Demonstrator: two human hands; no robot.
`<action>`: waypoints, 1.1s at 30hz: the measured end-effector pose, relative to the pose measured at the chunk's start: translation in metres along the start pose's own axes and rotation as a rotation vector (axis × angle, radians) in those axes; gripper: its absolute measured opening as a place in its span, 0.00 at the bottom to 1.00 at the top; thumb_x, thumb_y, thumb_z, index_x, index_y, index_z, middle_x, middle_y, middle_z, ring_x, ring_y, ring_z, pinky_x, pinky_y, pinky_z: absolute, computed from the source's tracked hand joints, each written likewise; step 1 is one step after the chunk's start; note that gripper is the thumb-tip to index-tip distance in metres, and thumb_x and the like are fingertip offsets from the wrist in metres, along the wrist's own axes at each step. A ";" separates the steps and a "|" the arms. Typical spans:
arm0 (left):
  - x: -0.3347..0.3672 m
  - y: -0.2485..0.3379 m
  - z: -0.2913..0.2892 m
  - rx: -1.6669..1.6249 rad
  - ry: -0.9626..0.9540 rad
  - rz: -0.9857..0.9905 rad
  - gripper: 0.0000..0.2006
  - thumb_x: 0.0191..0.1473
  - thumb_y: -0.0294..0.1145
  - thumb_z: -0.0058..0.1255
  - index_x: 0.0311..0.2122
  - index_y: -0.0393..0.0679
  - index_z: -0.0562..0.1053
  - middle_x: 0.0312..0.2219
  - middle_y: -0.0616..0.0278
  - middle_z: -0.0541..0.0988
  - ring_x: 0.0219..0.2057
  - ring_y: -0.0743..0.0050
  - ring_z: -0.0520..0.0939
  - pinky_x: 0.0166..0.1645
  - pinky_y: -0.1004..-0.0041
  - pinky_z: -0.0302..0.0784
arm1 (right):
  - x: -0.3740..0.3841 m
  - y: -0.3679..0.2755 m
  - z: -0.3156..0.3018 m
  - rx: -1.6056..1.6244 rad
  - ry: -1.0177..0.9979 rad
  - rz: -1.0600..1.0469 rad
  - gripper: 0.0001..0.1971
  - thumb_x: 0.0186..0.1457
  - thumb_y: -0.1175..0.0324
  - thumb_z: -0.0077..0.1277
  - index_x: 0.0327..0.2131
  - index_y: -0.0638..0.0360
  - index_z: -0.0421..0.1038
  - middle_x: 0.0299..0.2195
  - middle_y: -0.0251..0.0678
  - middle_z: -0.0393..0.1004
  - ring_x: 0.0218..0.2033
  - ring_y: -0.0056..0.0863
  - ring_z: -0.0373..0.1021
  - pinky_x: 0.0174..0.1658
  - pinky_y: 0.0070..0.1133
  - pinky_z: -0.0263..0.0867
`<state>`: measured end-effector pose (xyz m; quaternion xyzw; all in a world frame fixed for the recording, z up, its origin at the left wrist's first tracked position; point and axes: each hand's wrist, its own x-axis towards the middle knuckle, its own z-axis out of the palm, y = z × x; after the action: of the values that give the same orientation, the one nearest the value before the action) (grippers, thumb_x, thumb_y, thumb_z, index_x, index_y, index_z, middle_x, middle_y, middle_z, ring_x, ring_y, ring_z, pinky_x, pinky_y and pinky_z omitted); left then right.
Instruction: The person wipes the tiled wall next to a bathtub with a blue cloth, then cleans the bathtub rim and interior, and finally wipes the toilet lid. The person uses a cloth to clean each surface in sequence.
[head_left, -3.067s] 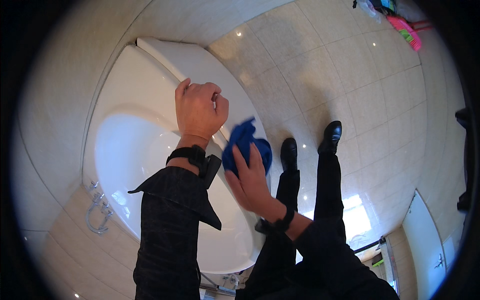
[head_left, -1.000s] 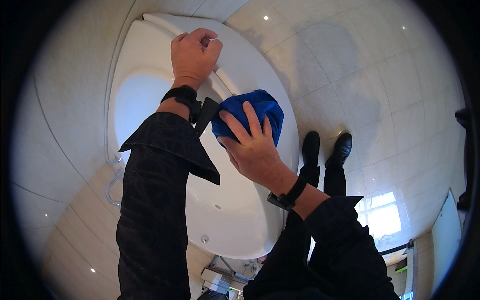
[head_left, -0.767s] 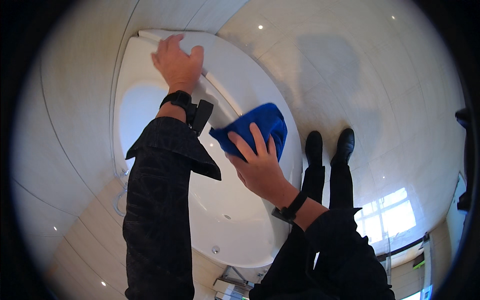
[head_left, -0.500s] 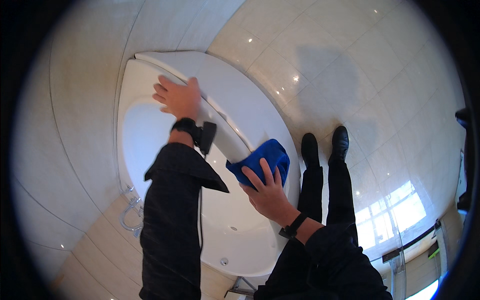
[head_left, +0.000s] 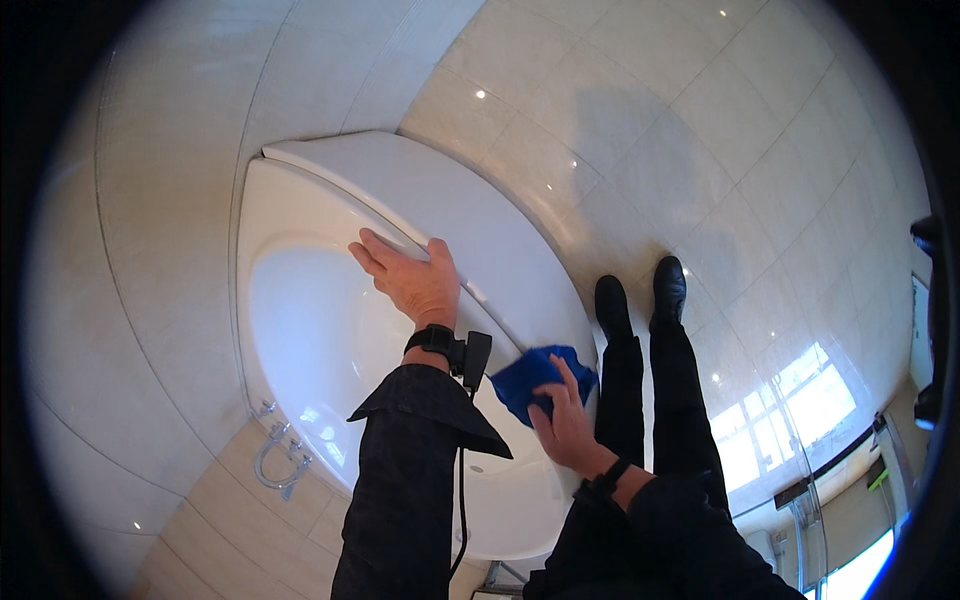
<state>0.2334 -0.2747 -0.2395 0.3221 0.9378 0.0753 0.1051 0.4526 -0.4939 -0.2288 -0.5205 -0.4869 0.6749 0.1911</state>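
A white corner bathtub (head_left: pixel 300 195) with a curved outer panel (head_left: pixel 470 200) fills the middle of the view. My left hand (head_left: pixel 418 285) is open over the tub's near rim, palm down with the fingers apart; whether it rests on the rim I cannot tell. A black strap with a small dark box is on that wrist. Farther along the same rim, my right hand (head_left: pixel 566 422) presses a blue cloth (head_left: pixel 522 388) against the edge, its fingers bent over the fabric. Part of the cloth hangs toward the inside of the tub.
A chrome tap (head_left: pixel 272 458) stands at the tub's left edge by the tiled wall (head_left: pixel 170 250). My black shoes (head_left: pixel 613 305) are on the glossy tiled floor (head_left: pixel 530 150), right of the tub. A glass panel with metal fittings (head_left: pixel 795 495) is at lower right.
My left hand has moved down and to the right along the rim. My right hand and the blue cloth have shifted down and slightly right. The view has tilted a little.
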 end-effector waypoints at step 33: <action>0.026 -0.031 -0.009 0.199 -0.391 1.135 0.13 0.45 0.38 0.56 0.35 0.48 0.85 0.42 0.64 0.87 0.55 0.52 0.83 0.75 0.38 0.47 | 0.048 0.006 0.000 0.036 -0.039 0.234 0.30 0.72 0.52 0.43 0.71 0.54 0.60 0.72 0.62 0.51 0.75 0.61 0.45 0.73 0.51 0.42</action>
<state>0.1924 -0.2834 -0.2411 0.7879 0.5856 -0.0291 0.1881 0.4354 -0.4604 -0.2588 -0.5572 -0.4144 0.7110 0.1109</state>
